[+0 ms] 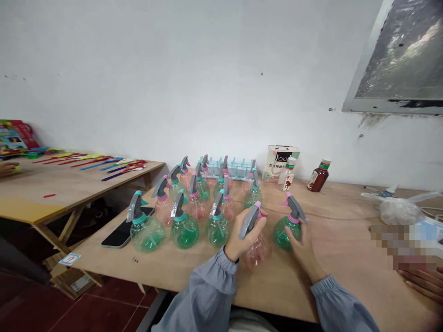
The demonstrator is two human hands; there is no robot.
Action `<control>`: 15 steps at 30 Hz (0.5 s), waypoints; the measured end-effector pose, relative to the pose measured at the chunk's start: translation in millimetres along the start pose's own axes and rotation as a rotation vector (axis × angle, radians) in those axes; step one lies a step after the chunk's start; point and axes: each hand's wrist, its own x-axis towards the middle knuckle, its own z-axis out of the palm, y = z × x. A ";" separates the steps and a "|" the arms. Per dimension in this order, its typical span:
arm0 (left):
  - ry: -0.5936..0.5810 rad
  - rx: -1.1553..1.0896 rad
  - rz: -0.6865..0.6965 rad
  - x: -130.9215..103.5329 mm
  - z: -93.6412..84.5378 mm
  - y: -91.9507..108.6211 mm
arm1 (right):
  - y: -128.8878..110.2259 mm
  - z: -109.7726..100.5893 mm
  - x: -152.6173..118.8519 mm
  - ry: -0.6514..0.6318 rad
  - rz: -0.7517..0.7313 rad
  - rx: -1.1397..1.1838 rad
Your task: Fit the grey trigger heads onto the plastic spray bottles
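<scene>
My left hand (240,235) is closed around the grey and pink spray head of a pink bottle (258,252), which stands tilted slightly near the table's front. To its right, my right hand (300,240) grips the side of a green spray bottle (283,234) with a pink collar and grey trigger head. Several more round spray bottles, green and pink, stand in rows to the left, among them a green one (185,230) and a large pale green one (148,234) at the left end.
Phone (117,235) at the left edge; pale blue rack (238,170) by the wall. Behind are a paper bag (273,161), a white bottle (288,175) and a dark red bottle (318,177). Plastic bag (399,211) and another person's hand (424,281) at right.
</scene>
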 end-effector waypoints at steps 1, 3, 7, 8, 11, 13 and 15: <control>0.006 0.040 0.017 0.6 0.2 -0.4 | -0.2 0.2 -0.1 0.000 -0.001 0.003; 0.066 0.122 0.032 2.6 1.9 -4.1 | -0.9 0.3 -0.5 -0.004 -0.002 0.009; 0.088 0.244 -0.008 11.2 11.6 -24.2 | -2.2 -1.1 -1.1 0.023 -0.007 -0.020; 0.084 0.282 -0.011 13.9 15.1 -30.7 | -2.4 -1.7 -1.3 0.027 -0.008 -0.026; 0.157 0.416 0.011 19.7 26.6 -48.6 | -2.9 -2.9 -2.2 0.017 0.003 -0.029; 0.228 0.484 0.046 20.5 32.7 -57.0 | -3.3 -3.7 -2.0 0.018 0.024 -0.039; 0.264 0.526 0.084 18.6 36.1 -62.5 | -4.1 -5.3 1.1 0.020 0.045 -0.037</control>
